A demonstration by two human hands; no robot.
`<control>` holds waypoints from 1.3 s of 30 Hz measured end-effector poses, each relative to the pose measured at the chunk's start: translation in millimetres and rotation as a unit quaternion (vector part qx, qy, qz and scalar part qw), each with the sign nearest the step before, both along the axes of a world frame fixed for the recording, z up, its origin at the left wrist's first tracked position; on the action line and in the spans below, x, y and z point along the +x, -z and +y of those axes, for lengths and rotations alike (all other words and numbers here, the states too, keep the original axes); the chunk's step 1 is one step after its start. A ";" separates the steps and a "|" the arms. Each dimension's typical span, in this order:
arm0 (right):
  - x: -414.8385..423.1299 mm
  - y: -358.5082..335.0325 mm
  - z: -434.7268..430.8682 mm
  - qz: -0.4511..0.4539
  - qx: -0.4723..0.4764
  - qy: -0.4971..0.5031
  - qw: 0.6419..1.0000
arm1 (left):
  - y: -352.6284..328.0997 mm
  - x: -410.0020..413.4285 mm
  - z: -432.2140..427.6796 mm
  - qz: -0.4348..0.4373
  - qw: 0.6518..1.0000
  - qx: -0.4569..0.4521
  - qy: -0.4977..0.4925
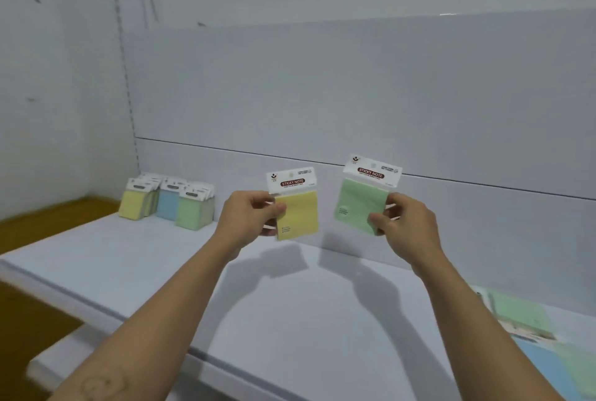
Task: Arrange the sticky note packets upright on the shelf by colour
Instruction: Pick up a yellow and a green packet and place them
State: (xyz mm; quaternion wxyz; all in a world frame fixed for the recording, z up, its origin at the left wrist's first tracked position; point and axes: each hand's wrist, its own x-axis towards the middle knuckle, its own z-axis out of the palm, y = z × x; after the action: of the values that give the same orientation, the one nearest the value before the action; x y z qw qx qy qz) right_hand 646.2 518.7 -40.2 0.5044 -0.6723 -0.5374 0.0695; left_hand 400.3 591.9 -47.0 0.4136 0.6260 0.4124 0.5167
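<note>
My left hand (248, 216) grips a yellow sticky note packet (298, 213) by its left edge, held upright above the white shelf (161, 258). My right hand (404, 223) pinches a green sticky note packet (358, 200) by its lower right corner, tilted slightly. Both packets carry a white "STICKY NOTE" header card. At the shelf's back left stand three upright rows: yellow packets (132, 204), blue packets (168, 204) and green packets (192, 213).
Loose green packets (519, 313) and blue packets (545, 368) lie flat at the shelf's right end. A grey back panel (322, 94) rises behind the shelf. A lower shelf edge (58, 365) and brown floor (29, 226) show at the left.
</note>
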 end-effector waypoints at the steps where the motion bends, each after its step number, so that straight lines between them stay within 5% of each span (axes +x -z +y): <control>1: -18.9 -1.5 6.8 0.006 0.004 -0.013 1.000 | 0.0 -21.4 0.6 0.000 1.000 -0.001 -0.013; 19: -324.2 18.4 105.2 -0.010 -0.025 -0.161 0.987 | 15.3 -337.3 27.8 0.035 0.979 0.014 -0.198; 39: -352.5 76.1 228.3 0.002 -0.092 -0.143 0.985 | 49.4 -339.5 145.7 0.103 0.966 0.008 -0.237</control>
State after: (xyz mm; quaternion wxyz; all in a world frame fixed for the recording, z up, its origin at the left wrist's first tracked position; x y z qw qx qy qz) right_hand 293.8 747.0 -116.3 0.4265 -0.6316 -0.6185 0.1915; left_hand 60.8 737.5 -96.4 0.2295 0.5639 0.5851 0.5358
